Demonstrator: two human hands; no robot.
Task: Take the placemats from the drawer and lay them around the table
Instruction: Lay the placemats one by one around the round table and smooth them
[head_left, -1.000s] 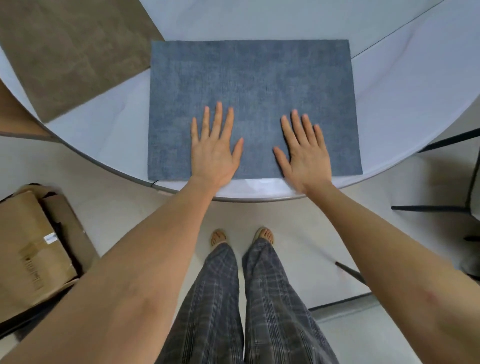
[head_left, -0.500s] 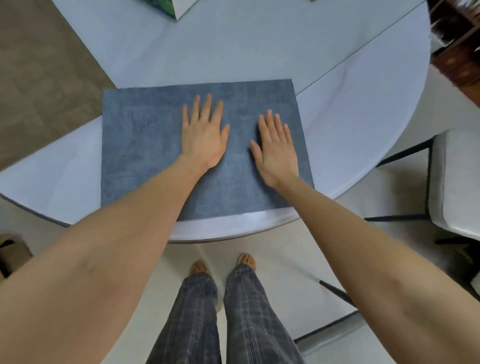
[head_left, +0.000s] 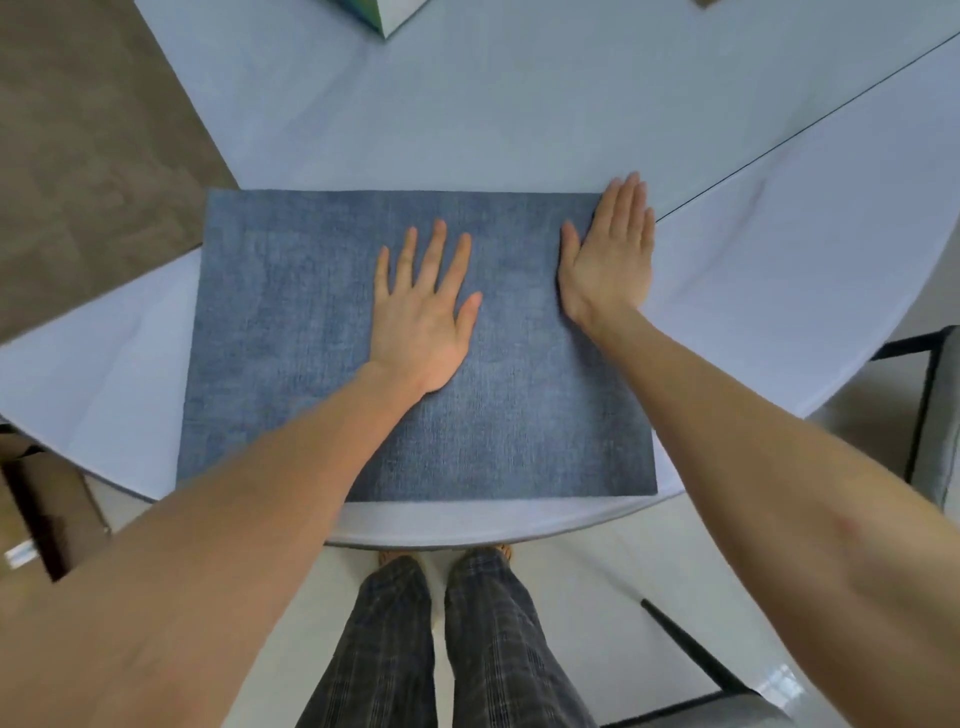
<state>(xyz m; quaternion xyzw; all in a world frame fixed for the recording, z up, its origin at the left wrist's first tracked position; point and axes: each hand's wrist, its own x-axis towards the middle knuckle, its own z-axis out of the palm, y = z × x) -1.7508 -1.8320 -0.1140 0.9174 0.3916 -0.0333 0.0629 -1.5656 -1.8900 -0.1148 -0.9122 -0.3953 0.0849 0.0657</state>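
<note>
The round pale-grey table fills the upper field, its rim curving past you at 6 o'clock. The brown suede-like rectangular placemat lies on it at 10 o'clock, cut off by the frame edge. The blue woven rectangular placemat lies flat directly before you, its near edge just inside the table rim and square to it; half a second ago it sat further to your left with its right edge near your right hand's heel, whereas it now appears centred under you.

Your left hand rests palm-down on the blue mat's middle, fingers straight and spread wide, as before. Your right hand has moved out from beside the left to 1 o'clock: it now lies flat at the mat's far right corner, fingers straight and close together, the fingertips reaching past the far edge onto the table. Neither hand grips anything.

A green-and-white box corner shows at 12 o'clock.
</note>
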